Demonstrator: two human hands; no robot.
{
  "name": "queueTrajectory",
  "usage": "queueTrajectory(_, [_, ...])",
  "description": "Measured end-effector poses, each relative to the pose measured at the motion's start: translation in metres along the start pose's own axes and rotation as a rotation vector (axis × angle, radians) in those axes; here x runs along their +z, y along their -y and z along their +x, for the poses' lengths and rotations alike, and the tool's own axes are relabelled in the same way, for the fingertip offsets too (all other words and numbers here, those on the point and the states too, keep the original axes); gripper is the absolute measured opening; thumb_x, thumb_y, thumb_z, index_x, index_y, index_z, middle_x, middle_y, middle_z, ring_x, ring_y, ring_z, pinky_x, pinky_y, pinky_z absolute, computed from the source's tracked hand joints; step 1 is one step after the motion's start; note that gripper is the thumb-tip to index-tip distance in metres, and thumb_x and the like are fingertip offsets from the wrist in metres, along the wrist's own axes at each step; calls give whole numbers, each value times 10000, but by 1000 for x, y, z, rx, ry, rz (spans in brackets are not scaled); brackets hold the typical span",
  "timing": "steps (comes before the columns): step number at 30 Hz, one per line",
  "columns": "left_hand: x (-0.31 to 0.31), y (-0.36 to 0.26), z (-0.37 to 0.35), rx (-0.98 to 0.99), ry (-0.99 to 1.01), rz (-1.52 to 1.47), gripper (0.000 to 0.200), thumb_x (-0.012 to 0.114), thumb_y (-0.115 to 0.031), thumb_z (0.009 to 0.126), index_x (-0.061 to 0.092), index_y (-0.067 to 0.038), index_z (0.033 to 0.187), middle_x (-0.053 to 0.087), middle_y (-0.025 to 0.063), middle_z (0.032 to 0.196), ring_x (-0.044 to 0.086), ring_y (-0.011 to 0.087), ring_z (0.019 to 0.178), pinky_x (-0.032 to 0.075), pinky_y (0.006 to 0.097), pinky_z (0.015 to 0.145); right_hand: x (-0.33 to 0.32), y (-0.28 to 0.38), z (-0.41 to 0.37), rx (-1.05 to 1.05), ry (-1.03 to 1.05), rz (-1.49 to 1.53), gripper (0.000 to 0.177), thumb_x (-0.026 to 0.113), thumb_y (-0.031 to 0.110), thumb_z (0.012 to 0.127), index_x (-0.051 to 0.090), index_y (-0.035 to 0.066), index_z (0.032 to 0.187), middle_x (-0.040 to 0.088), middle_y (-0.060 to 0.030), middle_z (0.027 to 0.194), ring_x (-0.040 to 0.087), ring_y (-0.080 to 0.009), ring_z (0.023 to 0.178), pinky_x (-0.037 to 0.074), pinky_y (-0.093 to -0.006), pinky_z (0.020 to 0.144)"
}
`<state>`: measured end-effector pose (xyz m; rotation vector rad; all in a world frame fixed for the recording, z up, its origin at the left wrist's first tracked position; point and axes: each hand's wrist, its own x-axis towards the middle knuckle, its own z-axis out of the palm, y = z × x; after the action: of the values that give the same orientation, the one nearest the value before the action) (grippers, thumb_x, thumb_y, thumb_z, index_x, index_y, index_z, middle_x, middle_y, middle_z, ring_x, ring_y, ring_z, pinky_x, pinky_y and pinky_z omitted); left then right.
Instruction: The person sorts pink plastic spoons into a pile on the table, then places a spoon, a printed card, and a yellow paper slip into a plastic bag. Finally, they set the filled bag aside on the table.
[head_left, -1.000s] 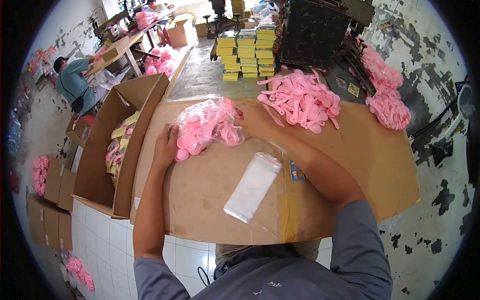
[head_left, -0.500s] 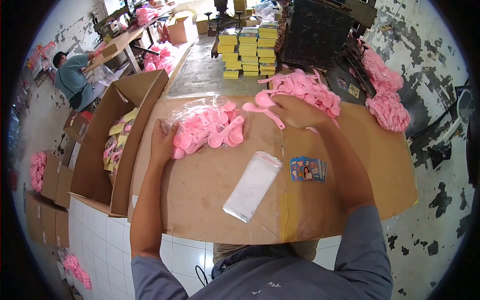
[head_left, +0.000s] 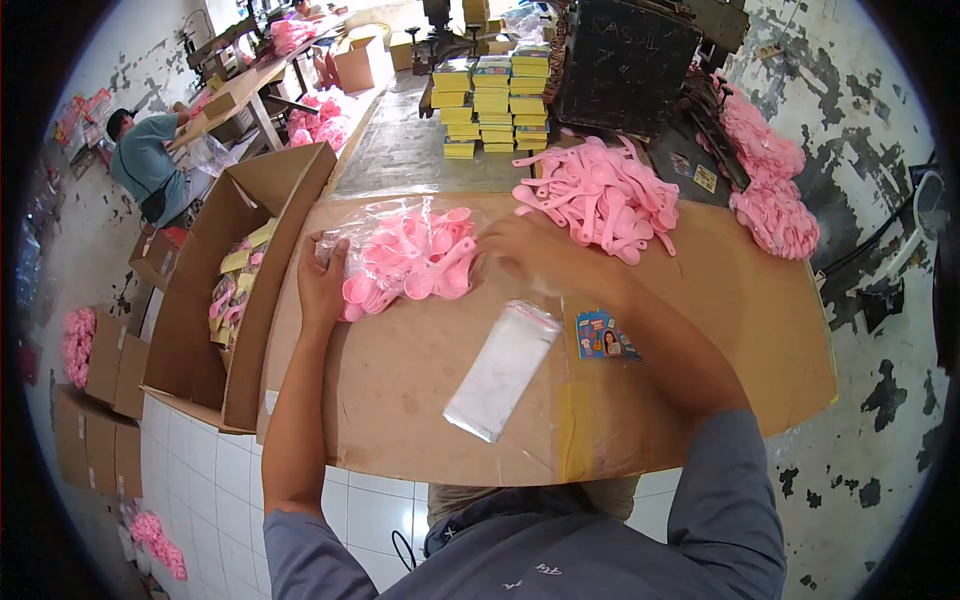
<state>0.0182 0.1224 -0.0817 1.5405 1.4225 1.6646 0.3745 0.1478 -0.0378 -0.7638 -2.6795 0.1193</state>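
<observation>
Daylight is coming strongly from the top of the view, and it is washing out the far floor there. The plastic bag [head_left: 385,215] is catching small glints — the white floor tiles [head_left: 375,515] are reflecting a bright spot. The right hand [head_left: 515,245] is looking blurred; the round lens is bending the edges — the corners are going black.

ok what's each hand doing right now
Left hand: touching the left edge of the clear plastic bag of pink spoons; grip unclear.
Right hand: beside the bag, blurred; can't tell if open or holding anything.
</observation>
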Motion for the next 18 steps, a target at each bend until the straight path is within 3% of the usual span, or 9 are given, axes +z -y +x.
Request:
queueTrajectory(3, [-2,-5,-2,12,-31,139,275,708,-183,1001,573,9,1144,648,23,852,544,54,722,430,261,580,35,6,19,17,-98,1,381,697,149,883,649,117,1260,609,-86,1326,544,-311,1267,403,-463,1075])
queueTrajectory(7, [-7,-2,0,48,-58,299,321,712,-236,1000,586,15,1155,655,61,869,575,103,773,473,299,654,25,4,22,46,53,-40,437,750,238,866,645,144,1280,577,-78,1334,530,-323,1285,402,-467,1086])
queueTrajectory(12, [-13,2,1,46,-37,240,429,698,-307,1002,575,21,1250,664,119,993,604,160,893,498,318,786,12,12,13,29,147,-71,447,790,286,847,662,160,1255,539,-74,1353,514,-322,1302,395,-472,1092])
queueTrajectory(15, [-20,2,3,34,36,159,466,680,-297,1008,539,16,1323,648,137,1137,608,181,997,498,328,870,-12,14,6,76,249,6,331,765,259,881,691,143,1182,628,-106,1228,579,-307,1226,400,-481,1076])
queueTrajectory(18, [-25,2,3,62,171,12,489,674,-231,1003,492,7,1389,613,143,1261,606,195,1097,491,341,958,-18,-9,-8,158,341,137,249,700,271,954,675,93,1126,703,-75,1089,653,-318,1085,474,-440,972])
